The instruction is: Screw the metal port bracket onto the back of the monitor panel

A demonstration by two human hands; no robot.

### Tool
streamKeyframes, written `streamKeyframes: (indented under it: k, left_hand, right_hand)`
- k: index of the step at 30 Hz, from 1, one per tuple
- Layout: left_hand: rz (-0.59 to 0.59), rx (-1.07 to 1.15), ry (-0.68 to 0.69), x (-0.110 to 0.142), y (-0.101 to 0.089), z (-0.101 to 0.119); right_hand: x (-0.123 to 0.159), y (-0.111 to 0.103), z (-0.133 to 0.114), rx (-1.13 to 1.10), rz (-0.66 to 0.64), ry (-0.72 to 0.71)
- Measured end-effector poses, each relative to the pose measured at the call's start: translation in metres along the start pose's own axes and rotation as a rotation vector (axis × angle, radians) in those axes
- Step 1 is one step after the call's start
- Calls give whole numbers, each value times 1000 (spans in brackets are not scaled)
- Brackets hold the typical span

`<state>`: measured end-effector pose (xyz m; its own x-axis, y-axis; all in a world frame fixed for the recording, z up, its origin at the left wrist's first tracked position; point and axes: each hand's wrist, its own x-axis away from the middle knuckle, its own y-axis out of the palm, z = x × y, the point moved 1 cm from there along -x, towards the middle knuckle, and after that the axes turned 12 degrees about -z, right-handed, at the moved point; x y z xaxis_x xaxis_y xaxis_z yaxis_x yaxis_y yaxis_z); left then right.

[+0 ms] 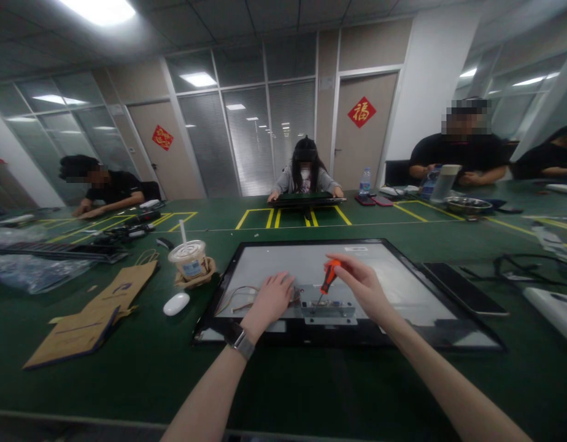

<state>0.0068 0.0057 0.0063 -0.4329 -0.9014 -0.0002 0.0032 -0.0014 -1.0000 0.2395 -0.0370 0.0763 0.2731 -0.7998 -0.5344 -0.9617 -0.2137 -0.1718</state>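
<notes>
A flat monitor panel lies back-side up on the green table in front of me, with a small metal connector bracket near its front edge. My right hand is closed round an orange-handled screwdriver, whose tip points down at the bracket. My left hand rests flat on the panel just left of the bracket, fingers stretched out, beside thin loose wires. A watch sits on my left wrist.
A lidded drink cup, a white mouse and a brown paper bag lie to the left. A dark phone and cables lie to the right. Several people sit around the far and side edges of the table.
</notes>
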Motion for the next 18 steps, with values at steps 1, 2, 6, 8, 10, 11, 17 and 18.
streamKeyframes:
  k: [1,2,6,8,10,11,17,18]
  left_hand:
    - [-1,0,-2,0,0,0]
    - [-3,0,-3,0,-1,0]
    - [-8,-1,-6,1,-2,1]
    - [-10,-2,-6,1,-3,1]
    - [-11,-2,-5,1,-3,1]
    - [-10,0,-4,1,-3,1]
    - [-6,6,3,2,-4,1]
    - [-7,3,3,2,-4,2]
  right_hand:
    - [0,0,-1,0,-8,-5]
    - [0,1,-2,-1,-20,-13]
    - [0,3,-4,-38,-58,-55]
    - [0,3,-3,-50,-64,-52]
    - [0,2,-2,-22,-50,-42]
    - [0,2,-2,5,-36,-45]
    - [1,0,-4,81,9,-85]
    - [1,1,-3,60,-19,-74]
